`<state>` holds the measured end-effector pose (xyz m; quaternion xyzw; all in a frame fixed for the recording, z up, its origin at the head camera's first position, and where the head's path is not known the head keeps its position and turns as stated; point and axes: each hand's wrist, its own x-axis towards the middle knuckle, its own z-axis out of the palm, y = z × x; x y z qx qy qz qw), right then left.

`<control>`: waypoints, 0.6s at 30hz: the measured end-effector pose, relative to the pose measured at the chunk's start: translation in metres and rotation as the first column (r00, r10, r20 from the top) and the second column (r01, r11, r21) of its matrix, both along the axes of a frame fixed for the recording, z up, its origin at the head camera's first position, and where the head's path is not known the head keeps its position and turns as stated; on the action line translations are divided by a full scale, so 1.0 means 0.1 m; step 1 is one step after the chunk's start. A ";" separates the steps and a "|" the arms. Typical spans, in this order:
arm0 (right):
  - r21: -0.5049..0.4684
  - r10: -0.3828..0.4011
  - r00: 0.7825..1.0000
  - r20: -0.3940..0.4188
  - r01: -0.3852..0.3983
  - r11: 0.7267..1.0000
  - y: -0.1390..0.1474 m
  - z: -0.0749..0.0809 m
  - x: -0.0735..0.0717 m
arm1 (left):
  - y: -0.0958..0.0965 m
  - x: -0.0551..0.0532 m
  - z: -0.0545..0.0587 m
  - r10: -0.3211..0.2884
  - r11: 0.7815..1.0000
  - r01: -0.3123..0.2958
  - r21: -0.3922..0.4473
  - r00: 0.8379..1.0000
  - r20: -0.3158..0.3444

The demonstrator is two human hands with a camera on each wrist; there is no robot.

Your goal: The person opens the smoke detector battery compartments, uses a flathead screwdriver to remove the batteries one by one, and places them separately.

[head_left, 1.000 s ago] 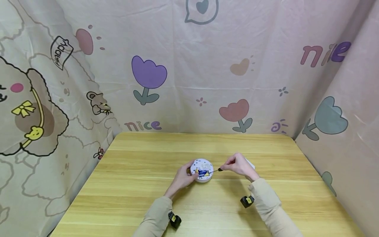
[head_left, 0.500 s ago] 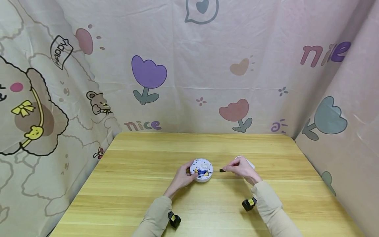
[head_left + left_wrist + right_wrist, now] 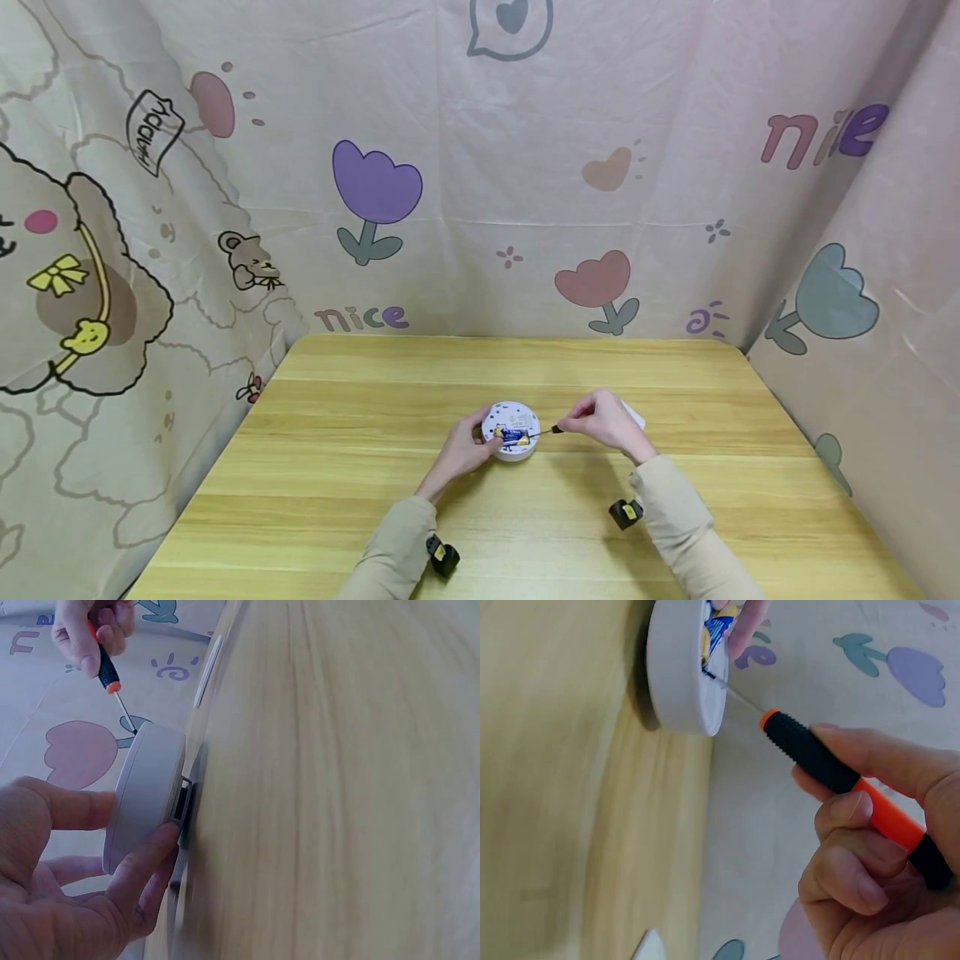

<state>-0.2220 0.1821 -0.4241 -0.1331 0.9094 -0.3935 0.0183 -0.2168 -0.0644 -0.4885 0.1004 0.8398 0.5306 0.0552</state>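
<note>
A round white battery-powered device (image 3: pixel 522 417) shows its back, with blue-and-yellow batteries (image 3: pixel 513 437) set in it. My left hand (image 3: pixel 465 446) grips it from the left, thumb on the back face, fingers under the rim; a small black bracket (image 3: pixel 181 802) juts from its underside. In my right hand (image 3: pixel 606 421), a screwdriver (image 3: pixel 802 746) with a black-and-orange handle is held between thumb and fingers. The tip of its thin shaft meets the device by the near end of the batteries in the right wrist view.
Behind my right hand a flat white piece (image 3: pixel 634 414) lies on the wooden table (image 3: pixel 360 417). A printed curtain (image 3: pixel 480 167) closes off the back and sides. Black-and-yellow wrist cameras (image 3: pixel 442 558) hang below both sleeves.
My right hand drew slightly right with the screwdriver, then came back left and up, the shaft tilting more steeply again. The left hand and the device have stayed nearly still.
</note>
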 end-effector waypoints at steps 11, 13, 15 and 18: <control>-0.117 -0.026 0.997 0.075 0.035 0.993 0.04 -0.08 -0.03 | 0.00 0.01 0.01 0.010 0.998 -0.012 -0.065 1.000 -0.025; -0.154 -0.033 0.993 0.112 0.050 0.987 0.06 -0.12 -0.04 | 0.00 0.01 0.01 0.015 0.997 -0.017 -0.074 1.000 -0.023; -0.188 -0.037 0.989 0.145 0.064 0.980 0.09 -0.14 -0.04 | 0.00 0.01 0.02 0.016 0.997 -0.017 -0.077 1.000 -0.019; -0.219 -0.040 0.987 0.157 0.074 0.973 0.11 -0.18 -0.04 | 0.00 0.00 0.01 0.015 0.998 -0.016 -0.068 1.000 -0.018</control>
